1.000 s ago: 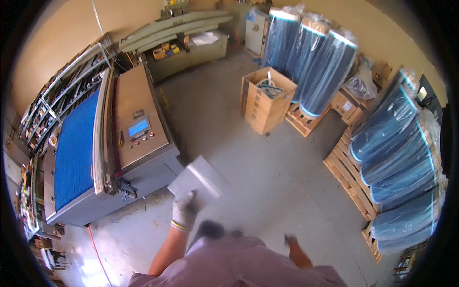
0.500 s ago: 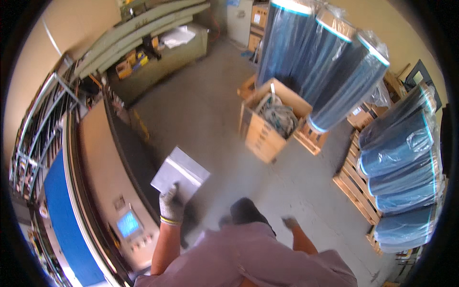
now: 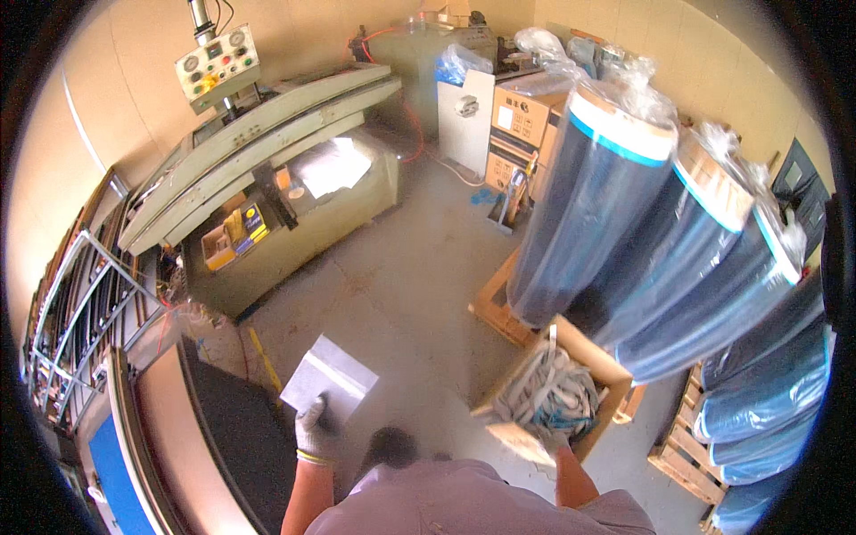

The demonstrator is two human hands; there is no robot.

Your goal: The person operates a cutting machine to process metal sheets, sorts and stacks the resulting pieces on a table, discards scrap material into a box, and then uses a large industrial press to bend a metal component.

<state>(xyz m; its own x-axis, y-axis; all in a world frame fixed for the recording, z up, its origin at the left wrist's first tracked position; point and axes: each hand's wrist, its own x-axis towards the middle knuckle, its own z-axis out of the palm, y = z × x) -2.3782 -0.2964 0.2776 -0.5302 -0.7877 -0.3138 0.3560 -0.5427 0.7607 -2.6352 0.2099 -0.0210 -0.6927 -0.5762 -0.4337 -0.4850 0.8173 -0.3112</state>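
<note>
My left hand (image 3: pixel 312 432), in a pale knit glove with a yellow-edged cuff, grips a flat grey rectangular panel (image 3: pixel 330 374) with a lighter band across it. The thumb lies on top; the other fingers are hidden beneath. My right hand (image 3: pixel 555 440) is by the near side of a cardboard box (image 3: pixel 513 439). Its fingers are too blurred and covered to make out, and I cannot tell whether it touches the box. Inside the open box lies a tangled heap of grey and bluish cloth or straps (image 3: pixel 553 392).
Tall dark rolls in clear plastic (image 3: pixel 588 205) stand on wooden pallets (image 3: pixel 687 464) at right. A large green machine (image 3: pixel 294 241) with a control box (image 3: pixel 216 67) stands far left. Nearer left are a long beige and blue machine (image 3: pixel 169 401) and a metal rack (image 3: pixel 80 303).
I have moved forward across the floor; the box now lies beside my right hand and the green machine is closer. The grey panel stays in my left hand.
</note>
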